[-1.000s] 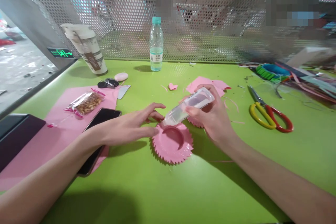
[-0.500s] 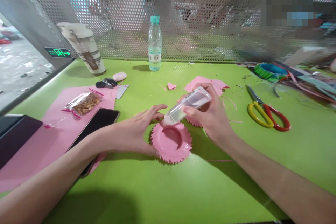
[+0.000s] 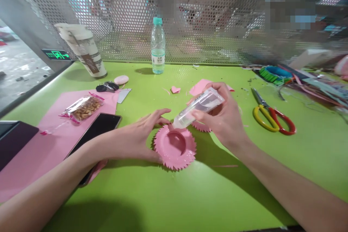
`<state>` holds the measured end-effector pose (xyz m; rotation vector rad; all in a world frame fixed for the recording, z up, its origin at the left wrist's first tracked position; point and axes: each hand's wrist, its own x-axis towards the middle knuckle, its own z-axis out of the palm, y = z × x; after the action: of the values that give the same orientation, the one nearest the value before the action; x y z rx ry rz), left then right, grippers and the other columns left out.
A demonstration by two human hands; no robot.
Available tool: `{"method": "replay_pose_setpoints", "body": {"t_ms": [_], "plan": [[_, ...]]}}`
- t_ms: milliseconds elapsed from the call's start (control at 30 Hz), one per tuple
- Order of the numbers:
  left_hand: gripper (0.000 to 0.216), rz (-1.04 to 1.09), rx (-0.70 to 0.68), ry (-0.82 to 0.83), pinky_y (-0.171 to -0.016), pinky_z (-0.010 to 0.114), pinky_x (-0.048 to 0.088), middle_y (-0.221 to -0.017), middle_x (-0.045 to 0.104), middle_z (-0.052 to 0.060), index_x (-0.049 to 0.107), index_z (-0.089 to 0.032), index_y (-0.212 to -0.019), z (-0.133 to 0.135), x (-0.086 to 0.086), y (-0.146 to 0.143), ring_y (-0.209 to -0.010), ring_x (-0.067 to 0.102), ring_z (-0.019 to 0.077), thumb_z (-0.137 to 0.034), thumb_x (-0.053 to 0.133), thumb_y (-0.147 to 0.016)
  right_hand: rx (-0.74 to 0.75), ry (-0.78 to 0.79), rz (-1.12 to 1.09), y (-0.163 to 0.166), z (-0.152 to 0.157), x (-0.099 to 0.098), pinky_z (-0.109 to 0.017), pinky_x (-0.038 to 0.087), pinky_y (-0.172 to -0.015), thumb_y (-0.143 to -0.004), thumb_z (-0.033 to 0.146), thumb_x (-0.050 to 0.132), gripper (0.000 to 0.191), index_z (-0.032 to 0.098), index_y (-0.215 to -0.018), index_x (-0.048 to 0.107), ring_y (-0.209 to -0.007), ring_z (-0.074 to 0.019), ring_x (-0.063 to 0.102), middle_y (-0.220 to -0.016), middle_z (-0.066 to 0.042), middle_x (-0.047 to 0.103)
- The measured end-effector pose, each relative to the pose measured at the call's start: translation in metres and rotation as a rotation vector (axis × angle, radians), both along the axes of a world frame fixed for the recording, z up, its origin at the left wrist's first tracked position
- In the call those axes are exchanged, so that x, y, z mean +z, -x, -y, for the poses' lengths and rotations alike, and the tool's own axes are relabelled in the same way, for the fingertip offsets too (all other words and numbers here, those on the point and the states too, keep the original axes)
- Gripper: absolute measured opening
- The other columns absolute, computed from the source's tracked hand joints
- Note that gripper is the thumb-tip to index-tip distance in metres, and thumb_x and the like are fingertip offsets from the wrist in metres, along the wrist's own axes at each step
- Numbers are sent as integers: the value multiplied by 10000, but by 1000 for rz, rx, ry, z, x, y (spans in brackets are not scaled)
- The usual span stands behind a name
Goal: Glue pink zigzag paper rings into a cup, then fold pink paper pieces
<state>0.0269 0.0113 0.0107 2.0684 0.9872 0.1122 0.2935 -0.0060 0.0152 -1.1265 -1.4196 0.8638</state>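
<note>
Glue tube (image 3: 199, 108) in right hand (image 3: 220, 116) touches pink disc (image 3: 174, 148).

On the tabletop (image 3: 174, 197), a foam disc (image 3: 174, 148) lies front and centre, the left hand (image 3: 136, 137) at its left edge. The right hand (image 3: 223, 123) holds a glue tube (image 3: 198, 108) above the disc, tip just at its rim. To the left, a foam sheet (image 3: 54, 130) carries a snack packet (image 3: 84, 108) and, nearer the disc, a smartphone (image 3: 94, 134). Scissors (image 3: 272, 121) lie to the right of the right hand. At the back, a water bottle (image 3: 158, 49) stands before a perforated metal screen (image 3: 130, 25), a paper-wrapped cup (image 3: 83, 52) to its left.
</note>
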Motion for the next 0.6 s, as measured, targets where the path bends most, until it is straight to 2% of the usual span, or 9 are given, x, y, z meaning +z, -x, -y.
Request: {"method": "replay_pose_setpoints", "body": {"t_ms": [233,400,600], "plan": [[1187,16,-10,-30,-1140,493,508,-1576,573,163,227,-309,-1686,2,5,-2,-1309,678,385,-605,889,-747,-41,-46,-42,-1,1,-6,-422,620,-824,-780,189,844,476,309,-1119,533,-924,-248,736,-1020,8,729],[1235,-9,-11,-29,-1127,482,514,-1577,568,166,175,-322,-1701,1,4,-2,-1319,673,392,-598,900,-741,42,-20,-29,3,3,-11,-395,603,-782,-799,222,869,492,307,-1125,509,-927,-243,733,-1018,7,746],[1234,-18,16,-20,-1107,441,525,-1620,538,129,180,-377,-1707,2,3,0,-1305,687,373,-636,896,-735,-43,-46,51,1,3,-4,-415,586,-779,-777,260,888,457,296,-1056,527,-844,-235,711,-963,13,731]]}}
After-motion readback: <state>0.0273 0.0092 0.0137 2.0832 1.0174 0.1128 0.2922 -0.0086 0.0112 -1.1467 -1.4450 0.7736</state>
